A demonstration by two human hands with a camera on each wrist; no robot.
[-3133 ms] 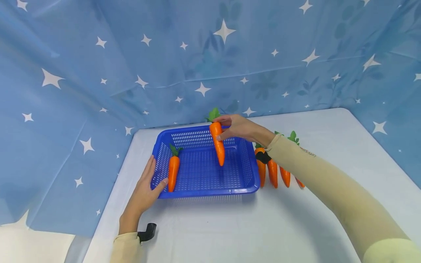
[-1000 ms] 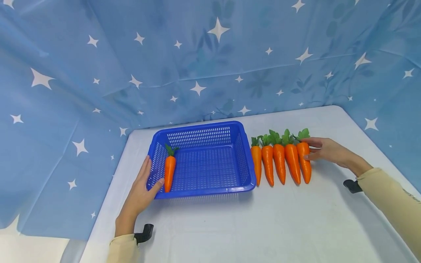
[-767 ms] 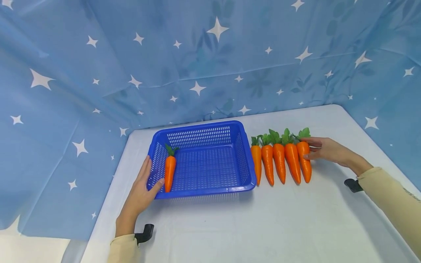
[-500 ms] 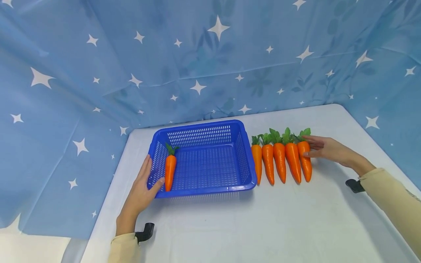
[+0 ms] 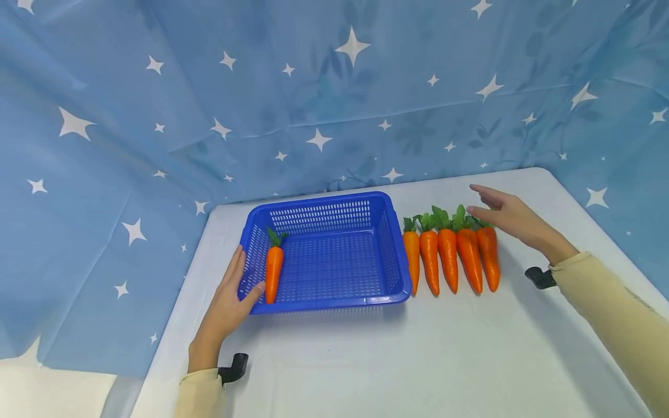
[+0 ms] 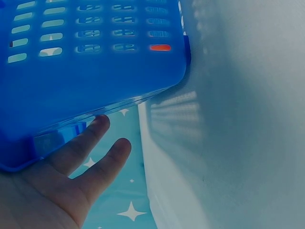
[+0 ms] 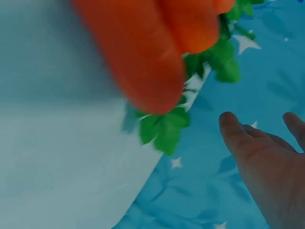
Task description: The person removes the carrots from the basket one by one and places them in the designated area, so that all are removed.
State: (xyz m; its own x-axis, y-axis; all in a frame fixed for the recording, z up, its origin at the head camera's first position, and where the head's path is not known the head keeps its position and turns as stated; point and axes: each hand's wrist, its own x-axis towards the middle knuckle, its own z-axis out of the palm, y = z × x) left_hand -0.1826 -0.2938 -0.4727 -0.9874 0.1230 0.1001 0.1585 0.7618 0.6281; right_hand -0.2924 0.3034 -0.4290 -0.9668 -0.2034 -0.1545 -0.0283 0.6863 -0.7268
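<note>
A blue perforated plastic basket (image 5: pixel 334 303) stands on the table, with one orange carrot (image 5: pixel 274 275) with green leaves lying along its left side. My left hand (image 5: pixel 227 303) holds the basket at its front left corner, thumb over the rim and fingers along the outside. Right of the basket, several carrots (image 5: pixel 448 261) lie side by side in a row, leaves to the back. Above the leaves of the rightmost carrot (image 5: pixel 488 258) hovers my right hand (image 5: pixel 514 216), fingers and thumb apart, holding nothing. The right wrist view shows that hand (image 7: pixel 271 164) apart from the carrots.
A white cloth covers the table (image 5: pixel 334 366). Blue star-patterned fabric (image 5: pixel 313 93) hangs behind it and to its sides. Black wrist straps (image 5: pixel 234 368) sit on both arms. The row's leftmost carrot (image 5: pixel 412 261) lies close against the basket's right side.
My right hand has carried a carrot from above the basket to the row's right end and let it go. It has since lifted up and back. My left hand stays on the basket.
</note>
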